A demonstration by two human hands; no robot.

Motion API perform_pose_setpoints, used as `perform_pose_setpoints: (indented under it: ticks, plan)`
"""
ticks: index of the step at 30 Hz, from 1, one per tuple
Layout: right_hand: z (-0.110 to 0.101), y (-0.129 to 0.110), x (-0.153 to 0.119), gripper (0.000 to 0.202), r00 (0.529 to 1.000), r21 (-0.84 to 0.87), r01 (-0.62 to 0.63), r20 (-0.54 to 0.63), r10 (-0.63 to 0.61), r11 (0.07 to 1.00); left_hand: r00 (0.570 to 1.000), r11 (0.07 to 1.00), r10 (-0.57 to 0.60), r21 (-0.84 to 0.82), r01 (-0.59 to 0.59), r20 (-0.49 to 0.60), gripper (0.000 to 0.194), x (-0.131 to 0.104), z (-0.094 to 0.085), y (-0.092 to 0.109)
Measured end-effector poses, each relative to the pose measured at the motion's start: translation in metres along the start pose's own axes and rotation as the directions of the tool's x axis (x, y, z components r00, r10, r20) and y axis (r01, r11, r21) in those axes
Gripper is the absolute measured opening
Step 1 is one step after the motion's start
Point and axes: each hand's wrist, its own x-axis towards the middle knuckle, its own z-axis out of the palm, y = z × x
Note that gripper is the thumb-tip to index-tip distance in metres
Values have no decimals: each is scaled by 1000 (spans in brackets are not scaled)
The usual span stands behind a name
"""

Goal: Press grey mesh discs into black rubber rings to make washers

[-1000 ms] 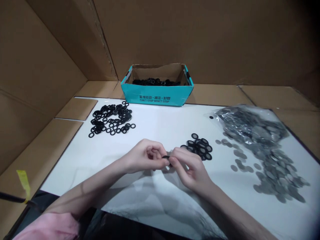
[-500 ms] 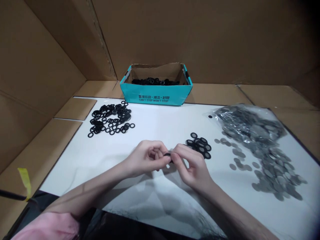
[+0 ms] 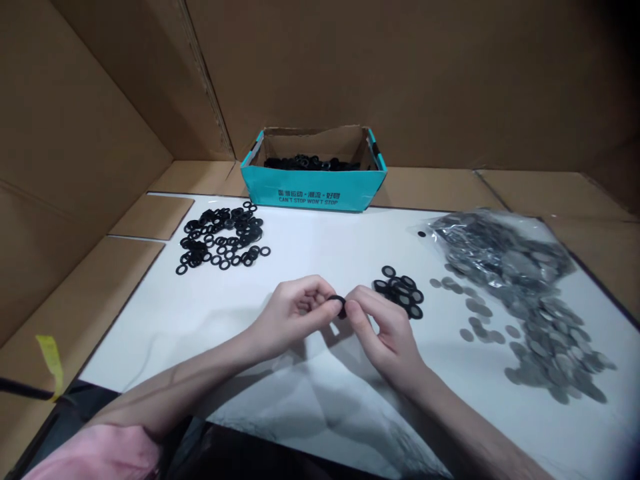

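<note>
Between my two hands, above the middle of the white table, is a black ring (image 3: 342,308). My left hand (image 3: 295,312) pinches it between thumb and fingers on its left side. The thumb and fingertips of my right hand (image 3: 386,328) close on its right edge. Whether a grey disc sits inside this ring is hidden by the fingers. Just beyond my right hand lies a small pile of black rings with grey discs in their centres (image 3: 400,288).
Loose black rings (image 3: 225,241) lie at the left. At the right are scattered thin grey discs (image 3: 555,347) and a clear plastic bag of discs (image 3: 505,253). A turquoise box (image 3: 313,187) with black rings inside stands at the back. Cardboard walls (image 3: 400,73) surround the table (image 3: 165,333).
The ring has been tilted so that more of its face shows, and my left fingers have shifted slightly up. My right hand stays nearly in place.
</note>
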Motion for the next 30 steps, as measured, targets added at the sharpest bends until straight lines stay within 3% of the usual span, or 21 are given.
perform_pose_setpoints:
  ticks: [5, 9, 15, 21, 30]
  plan:
    - [2, 1, -2, 23, 999, 35, -44, 34, 43, 998, 995, 996, -43, 86, 35, 91, 17, 1, -4, 1]
    - [2, 2, -2, 29, 986, 141, -165, 61, 157, 976, 985, 995, -96, 54, 89, 144, 18, 3, -8, 5]
    - [3, 4, -1, 44, 905, 417, -426, 195, 379, 803, 992, 988, 123, 91, -125, 23, 34, 0, -5, 4]
    - [9, -3, 0, 45, 836, 585, -545, 326, 441, 600, 971, 959, 239, 155, -239, 18, 23, -3, -1, 2]
    - [7, 4, -4, 47, 830, 622, -551, 344, 439, 555, 970, 960, 243, 141, -243, 17, 22, -2, -5, 0]
